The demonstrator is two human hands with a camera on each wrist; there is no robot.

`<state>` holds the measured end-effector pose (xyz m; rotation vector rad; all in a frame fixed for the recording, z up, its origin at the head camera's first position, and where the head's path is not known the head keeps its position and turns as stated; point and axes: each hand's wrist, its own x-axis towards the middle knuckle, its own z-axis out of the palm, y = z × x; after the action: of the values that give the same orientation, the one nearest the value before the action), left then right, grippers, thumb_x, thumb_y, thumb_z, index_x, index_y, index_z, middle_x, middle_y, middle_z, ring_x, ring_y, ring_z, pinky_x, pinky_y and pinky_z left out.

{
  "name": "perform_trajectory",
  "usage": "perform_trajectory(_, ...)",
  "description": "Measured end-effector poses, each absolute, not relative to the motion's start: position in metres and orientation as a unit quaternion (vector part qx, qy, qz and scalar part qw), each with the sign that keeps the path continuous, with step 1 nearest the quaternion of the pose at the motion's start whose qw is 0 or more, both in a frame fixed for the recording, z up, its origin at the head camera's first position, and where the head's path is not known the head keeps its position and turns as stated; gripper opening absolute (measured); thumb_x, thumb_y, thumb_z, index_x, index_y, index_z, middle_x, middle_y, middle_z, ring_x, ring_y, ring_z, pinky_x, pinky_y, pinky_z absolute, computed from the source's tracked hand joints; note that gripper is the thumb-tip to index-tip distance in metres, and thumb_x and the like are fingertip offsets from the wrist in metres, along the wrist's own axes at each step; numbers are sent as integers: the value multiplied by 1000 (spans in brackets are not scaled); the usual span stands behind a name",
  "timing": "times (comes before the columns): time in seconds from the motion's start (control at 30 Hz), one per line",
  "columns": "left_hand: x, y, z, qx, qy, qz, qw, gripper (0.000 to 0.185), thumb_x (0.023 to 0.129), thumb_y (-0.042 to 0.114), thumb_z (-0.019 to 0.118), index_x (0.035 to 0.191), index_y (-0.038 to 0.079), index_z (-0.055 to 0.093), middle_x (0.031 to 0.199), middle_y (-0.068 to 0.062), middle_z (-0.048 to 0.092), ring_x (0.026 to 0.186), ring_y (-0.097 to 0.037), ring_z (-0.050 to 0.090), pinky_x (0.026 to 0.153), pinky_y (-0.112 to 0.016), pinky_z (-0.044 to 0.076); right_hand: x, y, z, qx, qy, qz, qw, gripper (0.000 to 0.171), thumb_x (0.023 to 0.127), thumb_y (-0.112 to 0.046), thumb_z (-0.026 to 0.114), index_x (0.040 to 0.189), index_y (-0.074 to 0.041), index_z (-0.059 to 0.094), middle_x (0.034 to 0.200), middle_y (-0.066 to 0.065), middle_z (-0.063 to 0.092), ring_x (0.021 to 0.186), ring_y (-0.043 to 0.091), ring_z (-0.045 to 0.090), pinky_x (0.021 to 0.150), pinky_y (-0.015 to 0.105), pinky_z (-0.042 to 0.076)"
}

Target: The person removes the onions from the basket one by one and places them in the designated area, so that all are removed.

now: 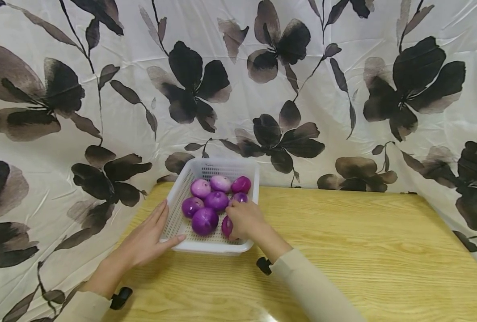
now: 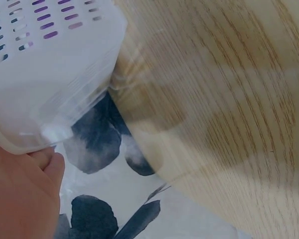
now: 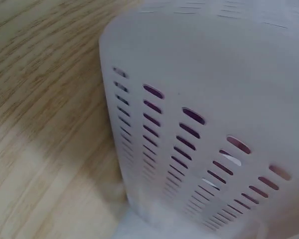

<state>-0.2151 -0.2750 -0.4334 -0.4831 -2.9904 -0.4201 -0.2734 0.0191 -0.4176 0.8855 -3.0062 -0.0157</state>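
Staged tabletop setup, likely home: floral sheet (image 1: 238,89) hung as backdrop behind wooden table (image 1: 343,250).

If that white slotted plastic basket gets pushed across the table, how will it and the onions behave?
The white slotted plastic basket would probably slide easily on the smooth wooden table. Its thin walls may flex. The round peeled purple onions lie loose, so they would likely roll and knock together.

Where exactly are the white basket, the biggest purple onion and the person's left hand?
white basket (image 1: 212,248): head view, on its near front rim.
biggest purple onion (image 1: 204,221): head view, middle of its rounded top.
left hand (image 1: 143,241): head view, back of the hand, resting against the basket's left side.
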Motion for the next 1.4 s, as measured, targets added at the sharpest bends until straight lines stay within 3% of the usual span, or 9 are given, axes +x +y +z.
perform_trajectory(0.33, -213, -274, -434, -160, -977, -133, 46, 110, 95, 71, 54, 160, -8, 14, 170, -21, 6, 154, -44, 14, 121, -61, 23, -272, 23, -418, 322, -946, 24, 36, 57, 72, -48, 90, 118, -20, 69, 117, 1, 65, 99, 26, 66, 88, 43, 53)
perform_trajectory(0.5, -214, -273, -434, -166, -976, -131, 47, 109, 95, 70, 53, 160, -8, 14, 170, -21, 5, 154, -44, 14, 121, -60, 23, -272, 30, -413, 340, -936, 89, 25, 59, 75, -45, 87, 125, -20, 67, 130, 3, 62, 102, 25, 65, 81, 44, 56)
perform_trajectory(0.83, -215, -274, -432, -162, -977, -134, 43, 110, 95, 71, 53, 161, -7, 11, 170, -21, 5, 154, -44, 14, 121, -61, 23, -278, 45, -409, 361, -877, 316, -15, 73, 76, -35, 89, 140, -14, 60, 137, 5, 54, 122, 24, 56, 102, 40, 51)
perform_trajectory(1.23, -217, -273, -436, -170, -975, -136, 49, 107, 96, 69, 53, 160, -8, 15, 170, -21, 6, 154, -45, 15, 121, -61, 24, -274, 62, -412, 358, -846, 394, 26, 68, 74, -28, 91, 132, -13, 59, 124, 1, 57, 117, 18, 58, 102, 38, 52)
perform_trajectory(1.4, -216, -274, -434, -168, -976, -132, 50, 107, 96, 69, 54, 159, -9, 16, 170, -21, 5, 154, -44, 14, 121, -61, 23, -270, 70, -407, 362, -834, 415, 31, 67, 74, -27, 90, 131, -13, 59, 127, 0, 57, 116, 17, 58, 100, 36, 53)
